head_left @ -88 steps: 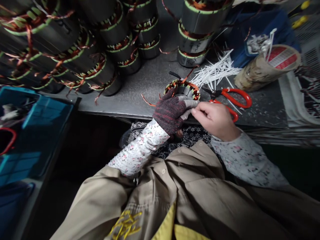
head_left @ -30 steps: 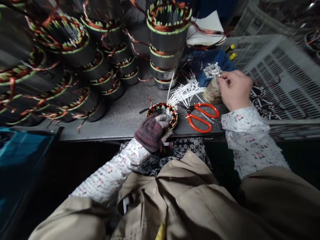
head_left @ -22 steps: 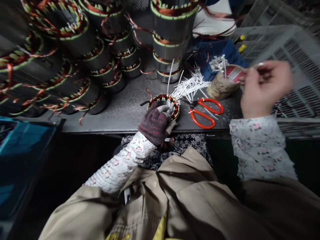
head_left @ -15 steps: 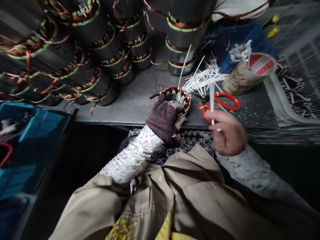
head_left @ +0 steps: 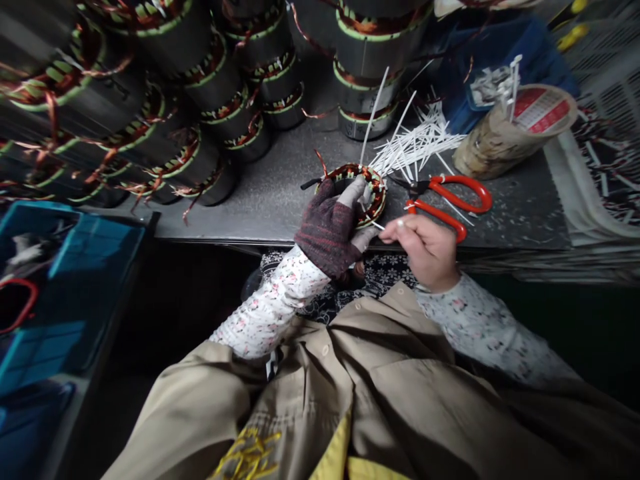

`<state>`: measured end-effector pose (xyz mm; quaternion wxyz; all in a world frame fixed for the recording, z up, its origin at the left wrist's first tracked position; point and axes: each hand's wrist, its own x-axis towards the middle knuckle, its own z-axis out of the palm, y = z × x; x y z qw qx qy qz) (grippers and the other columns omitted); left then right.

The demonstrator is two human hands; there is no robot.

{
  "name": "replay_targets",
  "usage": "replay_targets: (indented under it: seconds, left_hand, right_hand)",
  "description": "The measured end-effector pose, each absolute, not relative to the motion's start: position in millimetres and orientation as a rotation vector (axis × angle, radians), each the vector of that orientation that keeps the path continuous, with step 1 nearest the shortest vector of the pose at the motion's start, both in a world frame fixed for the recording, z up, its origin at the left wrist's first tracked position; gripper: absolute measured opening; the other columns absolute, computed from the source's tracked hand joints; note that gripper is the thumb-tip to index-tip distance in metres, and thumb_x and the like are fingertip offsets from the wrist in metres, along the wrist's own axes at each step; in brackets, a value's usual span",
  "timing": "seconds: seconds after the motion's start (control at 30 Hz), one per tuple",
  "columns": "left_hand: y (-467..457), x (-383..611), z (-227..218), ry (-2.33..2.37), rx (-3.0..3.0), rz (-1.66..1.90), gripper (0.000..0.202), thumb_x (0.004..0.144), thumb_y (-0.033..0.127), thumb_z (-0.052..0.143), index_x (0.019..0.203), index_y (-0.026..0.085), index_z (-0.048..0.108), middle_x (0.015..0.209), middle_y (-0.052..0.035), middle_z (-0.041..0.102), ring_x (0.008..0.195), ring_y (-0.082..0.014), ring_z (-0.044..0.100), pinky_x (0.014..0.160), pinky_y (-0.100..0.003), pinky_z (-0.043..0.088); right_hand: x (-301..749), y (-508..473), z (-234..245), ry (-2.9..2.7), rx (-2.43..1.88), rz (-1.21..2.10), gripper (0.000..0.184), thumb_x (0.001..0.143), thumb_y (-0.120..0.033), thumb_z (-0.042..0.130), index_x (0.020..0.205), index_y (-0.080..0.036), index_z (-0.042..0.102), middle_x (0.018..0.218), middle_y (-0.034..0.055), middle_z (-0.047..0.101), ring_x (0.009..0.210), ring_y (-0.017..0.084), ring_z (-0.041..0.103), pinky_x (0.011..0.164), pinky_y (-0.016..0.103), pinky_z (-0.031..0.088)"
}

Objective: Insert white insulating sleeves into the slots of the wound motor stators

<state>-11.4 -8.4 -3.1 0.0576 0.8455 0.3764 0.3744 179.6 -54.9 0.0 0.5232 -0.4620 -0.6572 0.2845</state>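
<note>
on the bench (head_left: 280,193), beyond the ring (head_left: 381,195), a bin (head_left: 537,52) holds white bits (head_left: 490,87).

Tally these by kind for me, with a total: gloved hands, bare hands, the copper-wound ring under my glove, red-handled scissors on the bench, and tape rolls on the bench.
Gloved hands (left hand): 1
Bare hands (right hand): 1
Copper-wound ring: 1
Red-handled scissors: 1
Tape roll: 1
Total: 5

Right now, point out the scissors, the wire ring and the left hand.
Scissors (head_left: 421,187), head view: on the dark pivot between blades and handles.
Wire ring (head_left: 380,195), head view: on its rim, at the picture's right.
Left hand (head_left: 327,227), head view: on its gloved back.
</note>
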Motion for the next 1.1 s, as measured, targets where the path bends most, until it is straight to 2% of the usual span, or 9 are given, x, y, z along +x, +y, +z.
replay_targets:
  seconds: [0.1,0.2,0.27,0.4,0.67,0.8,0.9,1.03,1.1]
  left_hand:
    - [-9.5,-9.2,-5.6,1.053,2.258,1.214,0.053,0.107,0.041,0.038,0.154,0.023,0.024,0.145,-0.0136,0.056,0.117,-0.0167,0.07,0.101,-0.037,0.059]
    - [-8.5,-10.4,-2.9,0.954,2.205,1.282,0.03,0.106,0.041,0.043,0.129,0.024,0.056,0.132,-0.0081,0.066,0.118,-0.0161,0.069,0.108,-0.041,0.057]
    - [-7.7,-12.3,1.2,0.992,2.256,1.253,0.021,0.104,0.038,0.05,0.11,0.024,0.065,0.125,-0.0067,0.07,0.12,-0.0175,0.068,0.116,-0.045,0.052]
    - [-5.8,-14.9,6.8,1.081,2.357,1.155,0.016,0.103,0.03,0.052,0.11,0.025,0.066,0.115,-0.0042,0.074,0.118,-0.0183,0.07,0.119,-0.05,0.049]
    - [1.2,-18.2,0.7,0.963,2.492,1.195,0.019,0.102,0.033,0.053,0.112,0.027,0.067,0.107,-0.0012,0.077,0.112,-0.0193,0.072,0.119,-0.051,0.046]
    - [0.0,-14.9,-0.3,0.964,2.532,1.224,0.02,0.102,0.034,0.05,0.109,0.026,0.067,0.103,0.0005,0.077,0.109,-0.0179,0.073,0.121,-0.052,0.041]
    - [-4.3,-12.4,3.2,0.987,2.548,1.228,0.018,0.103,0.034,0.052,0.11,0.025,0.066,0.107,-0.0009,0.077,0.11,-0.0182,0.072,0.121,-0.052,0.04]
    - [-8.7,-13.8,7.0,1.021,2.499,1.321,0.025,0.097,0.035,0.063,0.115,0.018,0.059,0.122,-0.0123,0.071,0.122,-0.0212,0.066,0.113,-0.046,0.05]
    - [-8.7,-15.7,7.1,1.053,2.51,1.294,0.02,0.095,0.036,0.064,0.103,0.018,0.059,0.118,-0.013,0.071,0.119,-0.0219,0.067,0.11,-0.045,0.052]
  right_hand:
    - [166.8,-41.8,-4.0,-1.485,-1.1,0.722,0.026,0.093,-0.042,0.064,0.077,-0.023,0.069,0.071,0.0014,0.071,0.061,0.016,0.065,0.059,0.031,0.052]
    - [166.5,-43.7,2.9,-1.534,-1.133,0.72,0.023,0.096,-0.039,0.06,0.084,-0.023,0.071,0.076,0.0019,0.072,0.061,0.015,0.062,0.059,0.031,0.05]
    - [169.3,-47.5,11.5,-1.609,-1.145,0.695,0.026,0.099,-0.038,0.055,0.084,-0.024,0.071,0.081,0.0035,0.072,0.065,0.016,0.062,0.063,0.033,0.051]
    - [170.4,-44.6,21.1,-1.751,-1.152,0.538,0.027,0.096,-0.032,0.055,0.071,-0.024,0.063,0.073,0.0033,0.065,0.068,0.018,0.06,0.066,0.035,0.048]
    - [165.1,-31.1,21.4,-1.817,-1.262,0.43,0.022,0.085,-0.028,0.062,0.065,-0.021,0.056,0.067,-0.0007,0.054,0.051,0.011,0.041,0.05,0.029,0.03]
    - [170.0,-41.6,40.5,-1.908,-1.167,0.571,0.03,0.09,-0.024,0.056,0.06,-0.021,0.054,0.06,-0.0016,0.05,0.055,0.012,0.045,0.055,0.03,0.032]
    - [178.5,-47.8,50.7,-1.704,-1.001,0.721,0.026,0.095,-0.022,0.056,0.069,-0.022,0.064,0.065,-0.0021,0.054,0.06,0.013,0.048,0.058,0.029,0.037]
    - [184.8,-53.3,45.9,-1.526,-0.822,1.08,0.023,0.094,-0.037,0.063,0.078,-0.024,0.071,0.087,0.0032,0.067,0.087,0.019,0.064,0.075,0.035,0.051]
    - [187.0,-59.2,42.6,-1.447,-0.779,1.31,0.029,0.095,-0.042,0.06,0.075,-0.023,0.069,0.084,0.0045,0.068,0.082,0.021,0.065,0.072,0.038,0.053]
